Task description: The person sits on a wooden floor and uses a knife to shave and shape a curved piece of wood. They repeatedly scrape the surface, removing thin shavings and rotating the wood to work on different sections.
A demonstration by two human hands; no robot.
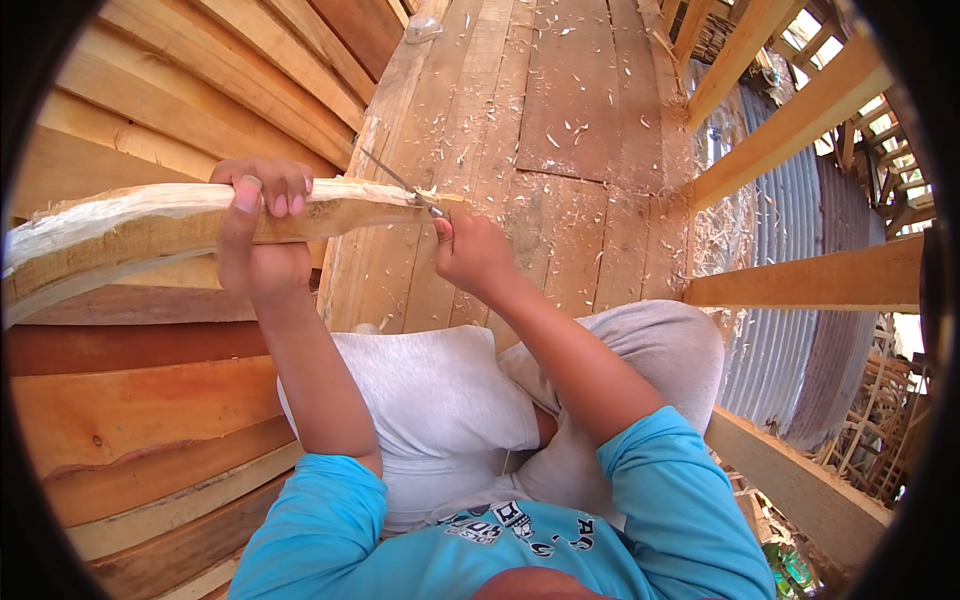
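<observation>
A long, curved piece of pale wood (150,225), with rough-hewn faces, runs in from the left edge and narrows toward its right end. My left hand (262,225) is wrapped around it, thumb on the near side and fingers over the top. At the narrow end, my right hand (472,252) is closed around the handle of a knife; most of the handle is hidden in my fist. The knife's thin dark blade (388,170) slants up and to the left, crossing the wood close to its tip. Small pale curls cling to the wood there.
Wood shavings (570,130) are scattered over the plank floor (560,235). A slatted wooden wall (150,400) stands at the left. Wooden rails (810,280) bound the right side, with corrugated metal sheeting (790,340) beyond. My legs (640,340) are folded below my hands.
</observation>
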